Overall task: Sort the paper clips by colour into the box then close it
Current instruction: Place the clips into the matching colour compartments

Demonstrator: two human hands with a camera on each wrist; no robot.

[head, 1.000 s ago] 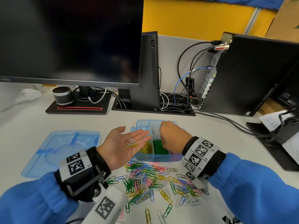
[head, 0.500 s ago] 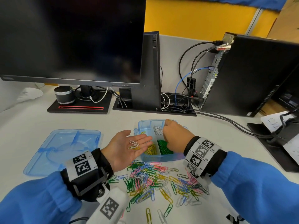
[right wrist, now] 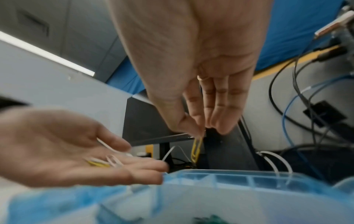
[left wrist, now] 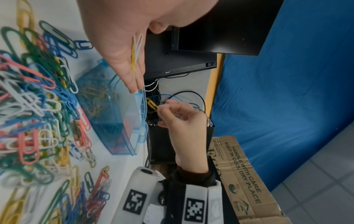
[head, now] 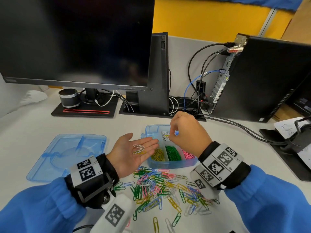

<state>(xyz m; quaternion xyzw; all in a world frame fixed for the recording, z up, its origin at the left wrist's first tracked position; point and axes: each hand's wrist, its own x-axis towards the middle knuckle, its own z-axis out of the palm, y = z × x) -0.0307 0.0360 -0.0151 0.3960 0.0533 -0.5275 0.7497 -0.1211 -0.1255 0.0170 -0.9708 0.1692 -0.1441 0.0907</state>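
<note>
Even overhead light is falling on the white desk (head: 33, 125), casting only soft shadows, while the dark monitor (head: 75, 39) is showing faint glare. Wide-angle bending is stretching the edges, and the right-wrist view is blurring the left hand (right wrist: 63, 150) and the blue box (right wrist: 229, 189).

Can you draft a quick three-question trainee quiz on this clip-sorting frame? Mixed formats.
1. True or false: the lid is closed on the box.
2. Which clip does the right hand pinch? A) green B) yellow C) pink
3. Fill in: the left hand lies palm up, carrying white clips and one ____ clip.

Key
1. False: the lid lies on the desk, left of the open box.
2. B: the yellow clip hangs from thumb and fingertip above the box.
3. Yellow: it shows beside the white ones on the palm.
</note>
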